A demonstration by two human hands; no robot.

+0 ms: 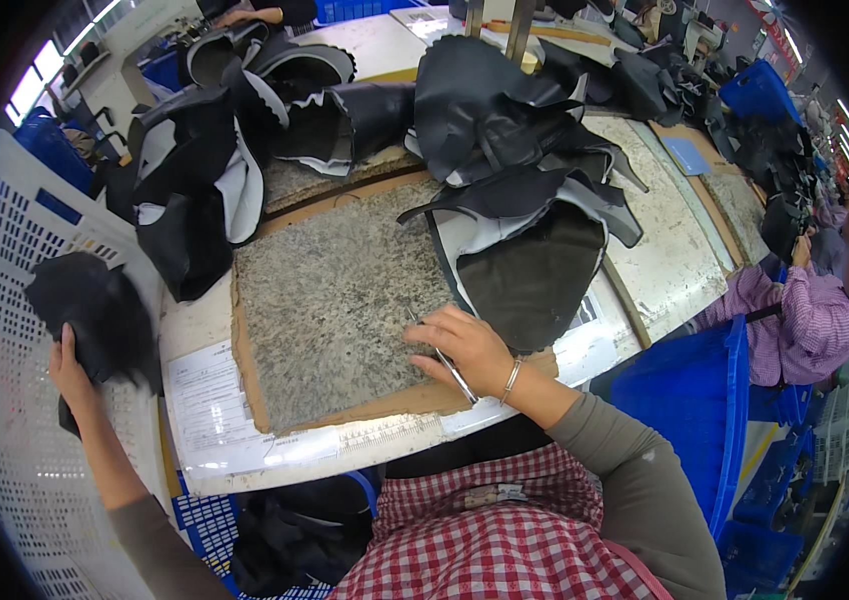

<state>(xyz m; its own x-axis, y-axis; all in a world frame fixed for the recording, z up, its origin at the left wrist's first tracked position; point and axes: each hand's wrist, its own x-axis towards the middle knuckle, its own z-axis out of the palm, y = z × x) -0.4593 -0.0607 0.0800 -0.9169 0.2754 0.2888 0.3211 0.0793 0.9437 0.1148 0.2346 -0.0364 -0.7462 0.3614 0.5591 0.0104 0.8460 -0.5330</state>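
Note:
My left hand (73, 372) is closed on a black leather shoe upper piece (100, 312), held at the white plastic basket on the left. The piece is slightly smeared by motion. My right hand (470, 350) rests over the right front part of a mottled grey work board (330, 290), its fingers pinched round a slim silver pen-like tool (457, 377). Just beyond that hand lies a large black upper (530, 275) with a pale lining, opened out on the table. What the tool's tip touches is too small to tell.
Black uppers (190, 190) are heaped along the board's far and left sides, with another pile (485, 105) behind. The white basket (20, 420) stands left; a blue bin (680, 415) stands right. A printed sheet (207, 400) lies at the table's front left. A co-worker (810, 320) sits right.

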